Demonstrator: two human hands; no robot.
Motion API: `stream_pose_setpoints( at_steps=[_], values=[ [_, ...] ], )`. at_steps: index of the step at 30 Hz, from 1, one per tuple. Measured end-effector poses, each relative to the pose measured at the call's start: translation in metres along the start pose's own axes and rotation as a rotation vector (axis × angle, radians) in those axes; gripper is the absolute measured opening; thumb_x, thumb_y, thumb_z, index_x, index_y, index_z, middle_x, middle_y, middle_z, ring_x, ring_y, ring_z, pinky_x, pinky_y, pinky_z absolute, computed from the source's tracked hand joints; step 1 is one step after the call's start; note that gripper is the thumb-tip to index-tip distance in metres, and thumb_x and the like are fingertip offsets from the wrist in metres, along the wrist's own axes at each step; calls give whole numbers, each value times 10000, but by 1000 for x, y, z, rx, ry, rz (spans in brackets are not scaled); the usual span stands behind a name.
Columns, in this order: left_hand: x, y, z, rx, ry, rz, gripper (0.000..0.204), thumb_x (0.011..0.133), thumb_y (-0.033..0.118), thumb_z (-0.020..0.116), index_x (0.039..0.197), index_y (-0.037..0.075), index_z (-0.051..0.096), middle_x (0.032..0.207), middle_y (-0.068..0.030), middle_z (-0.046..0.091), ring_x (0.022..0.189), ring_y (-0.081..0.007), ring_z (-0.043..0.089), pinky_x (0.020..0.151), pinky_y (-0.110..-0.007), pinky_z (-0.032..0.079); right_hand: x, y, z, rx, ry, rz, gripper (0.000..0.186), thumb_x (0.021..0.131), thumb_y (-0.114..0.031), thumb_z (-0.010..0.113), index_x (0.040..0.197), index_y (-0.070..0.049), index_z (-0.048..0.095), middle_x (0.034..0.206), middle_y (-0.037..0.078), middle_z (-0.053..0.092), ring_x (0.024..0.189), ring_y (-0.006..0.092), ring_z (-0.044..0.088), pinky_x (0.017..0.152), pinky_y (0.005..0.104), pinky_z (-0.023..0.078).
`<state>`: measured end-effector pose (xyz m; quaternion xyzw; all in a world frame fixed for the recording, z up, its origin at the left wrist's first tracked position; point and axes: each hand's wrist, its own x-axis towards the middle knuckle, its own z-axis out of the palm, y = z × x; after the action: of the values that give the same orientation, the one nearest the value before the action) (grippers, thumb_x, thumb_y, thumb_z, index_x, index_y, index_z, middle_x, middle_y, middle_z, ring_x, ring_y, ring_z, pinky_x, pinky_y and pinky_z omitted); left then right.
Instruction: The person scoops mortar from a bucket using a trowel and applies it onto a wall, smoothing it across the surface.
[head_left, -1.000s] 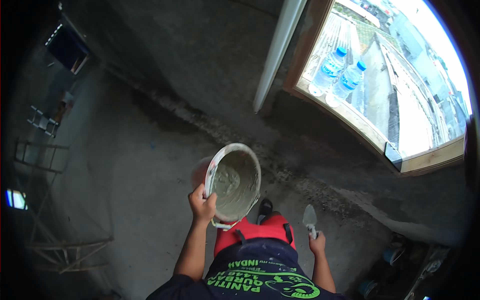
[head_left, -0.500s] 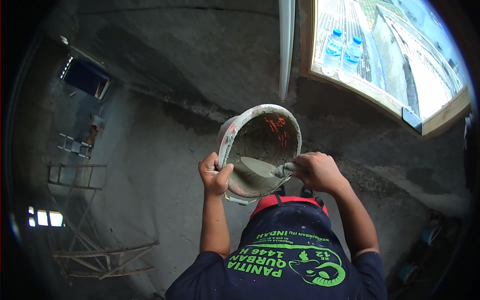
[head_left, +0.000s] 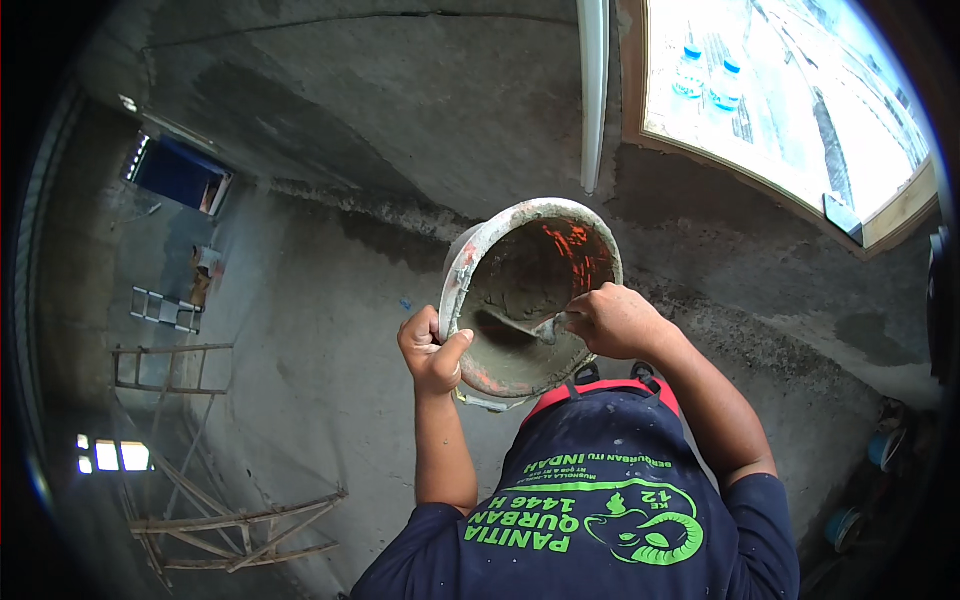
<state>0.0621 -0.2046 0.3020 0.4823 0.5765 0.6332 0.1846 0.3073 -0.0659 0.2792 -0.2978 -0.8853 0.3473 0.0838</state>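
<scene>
My left hand (head_left: 433, 350) grips the left rim of a mortar-smeared bucket (head_left: 470, 240), thumb over the edge, and holds it tilted with its mouth facing me. Orange patches show through the grey coating on its inner wall. Wet grey mortar (head_left: 510, 366) lies in the lower part of the bucket. My right hand (head_left: 618, 320) is closed round the handle of a trowel (head_left: 543, 331) at the right side of the bucket. The trowel's blade reaches inside, turned on edge at the mortar, so only a thin strip of it shows.
A rough grey wall rises ahead, with a white pipe (head_left: 594, 100) and a wooden window frame (head_left: 735, 155). Two water bottles (head_left: 724, 88) and a phone (head_left: 843, 215) are at the window. Wooden scaffolding (head_left: 240, 530) and a blue door-like panel (head_left: 180, 175) stand left.
My right hand has moved up and turned the trowel, so its blade went from lying flat to standing on edge in the bucket. The left hand keeps its hold on the rim.
</scene>
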Motion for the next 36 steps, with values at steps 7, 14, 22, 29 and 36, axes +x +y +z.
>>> stream_pose_setpoints(
  at_steps=[7, 14, 22, 29, 36],
  values=[
    [11, 1, -3, -40, -33, 52, 358, 653, -19, 652, 630, 123, 325, 580, 52, 425, 555, -44, 329, 523, -257, 255, 6, 0, -14, 244, -130, -141, 319, 924, -280, 675, 1069, -6, 749, 911, 246, 719, 868, 380, 706, 814, 451, 553],
    [15, -7, -13, 17, -81, 109, 373, 650, -16, 663, 634, 128, 319, 576, 53, 418, 548, -43, 337, 514, -256, 256, -13, -14, -46, 79, -85, 35, 272, 897, -233, 687, 1022, -1, 749, 905, 251, 714, 889, 381, 703, 811, 463, 552],
    [26, 8, -11, 93, -133, 210, 410, 682, 4, 681, 634, 119, 290, 533, 50, 378, 507, -34, 303, 483, -263, 222, -11, -31, -40, 302, -276, 80, 347, 965, -288, 640, 1013, 51, 703, 749, 165, 689, 702, 255, 680, 704, 397, 556],
    [26, 5, -20, 97, -162, 237, 403, 692, -2, 674, 634, 117, 294, 530, 50, 373, 500, -35, 305, 478, -268, 227, -12, -28, -32, 193, -197, 54, 373, 1001, -330, 607, 1025, 24, 721, 750, 85, 698, 547, 150, 633, 486, 319, 519],
    [36, 11, -20, 61, -204, 197, 443, 730, 1, 708, 642, 119, 290, 543, 58, 364, 527, -30, 291, 486, -265, 218, -23, -39, -41, 526, -404, 181, 449, 1021, -364, 578, 827, 19, 711, 688, 46, 665, 564, 130, 632, 507, 294, 500]
  ],
)
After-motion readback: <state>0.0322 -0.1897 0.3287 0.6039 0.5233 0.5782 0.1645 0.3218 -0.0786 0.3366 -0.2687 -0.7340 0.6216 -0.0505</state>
